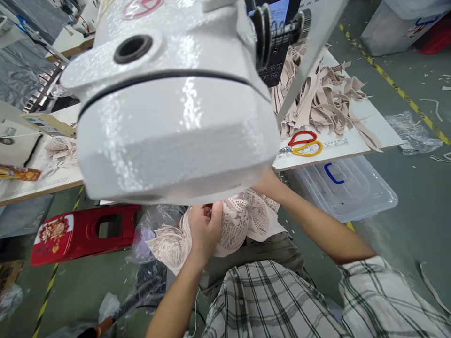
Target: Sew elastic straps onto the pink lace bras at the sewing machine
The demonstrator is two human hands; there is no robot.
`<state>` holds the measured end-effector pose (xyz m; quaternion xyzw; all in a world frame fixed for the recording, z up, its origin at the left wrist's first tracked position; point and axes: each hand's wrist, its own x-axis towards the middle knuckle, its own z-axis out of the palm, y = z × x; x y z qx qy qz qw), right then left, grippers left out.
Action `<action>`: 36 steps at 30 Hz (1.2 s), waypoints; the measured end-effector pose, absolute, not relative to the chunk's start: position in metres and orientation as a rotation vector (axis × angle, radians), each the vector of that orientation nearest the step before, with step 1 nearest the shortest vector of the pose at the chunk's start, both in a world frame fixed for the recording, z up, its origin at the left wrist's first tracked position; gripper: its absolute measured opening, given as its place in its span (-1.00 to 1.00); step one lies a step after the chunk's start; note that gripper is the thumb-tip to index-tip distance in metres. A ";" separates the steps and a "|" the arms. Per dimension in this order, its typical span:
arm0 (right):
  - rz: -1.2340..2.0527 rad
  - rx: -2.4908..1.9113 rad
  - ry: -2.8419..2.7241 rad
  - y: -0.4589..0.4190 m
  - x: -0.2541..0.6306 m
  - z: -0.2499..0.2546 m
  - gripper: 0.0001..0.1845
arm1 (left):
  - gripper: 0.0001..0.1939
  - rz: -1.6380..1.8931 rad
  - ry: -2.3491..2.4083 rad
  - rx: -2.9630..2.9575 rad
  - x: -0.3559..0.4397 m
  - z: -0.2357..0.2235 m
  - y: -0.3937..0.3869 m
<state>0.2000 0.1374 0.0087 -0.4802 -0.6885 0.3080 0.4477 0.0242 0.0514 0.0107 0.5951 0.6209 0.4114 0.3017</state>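
Observation:
A pale pink lace bra (237, 220) lies across my lap, its cups spread to both sides below the white sewing machine head (176, 136). My left hand (205, 228) is closed on the lace near the middle, with thumb and fingers pinched together. My right hand (269, 184) reaches in at the bra's upper right edge. Its fingers are hidden behind the machine head, so their grip does not show. The needle area is covered by the head as well.
Pinkish fabric strips (327, 98) are heaped on the table at right, beside scissors (305, 143) with red and yellow handles. A lidded clear bin (348, 188) stands below. At left are a red stool (84, 232) and a plastic bag (144, 234).

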 end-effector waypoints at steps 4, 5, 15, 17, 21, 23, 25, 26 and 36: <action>0.847 -1.194 -1.657 0.137 0.202 0.014 -0.96 | -0.80 1.081 1.692 1.557 0.025 0.010 0.051; 0.855 -1.193 -1.648 0.137 0.203 0.014 -0.96 | -0.80 1.074 1.703 1.548 0.025 0.010 0.051; 0.906 -1.144 -1.538 0.133 0.202 0.019 -0.95 | -0.58 0.790 1.483 1.301 0.017 0.019 0.055; 0.964 -1.116 -1.495 0.125 0.207 0.024 -0.95 | -0.44 0.589 1.248 1.037 0.020 0.014 0.045; 1.199 -1.113 -1.442 0.101 0.223 0.028 -0.88 | -0.25 0.396 0.862 0.737 0.043 -0.017 0.011; 1.398 -1.107 -1.295 0.088 0.229 0.020 -0.85 | -0.21 0.347 0.811 0.891 0.053 -0.037 -0.001; 1.572 -1.117 -1.002 0.079 0.234 0.004 -0.84 | -0.23 0.285 0.823 1.072 0.054 -0.055 -0.005; 1.600 -1.141 -0.817 0.077 0.237 -0.006 -0.83 | -0.28 0.265 0.845 1.128 0.051 -0.061 -0.004; 0.802 -1.284 -0.187 0.071 0.345 -0.047 -0.71 | -0.88 0.447 1.517 1.323 -0.059 -0.071 0.019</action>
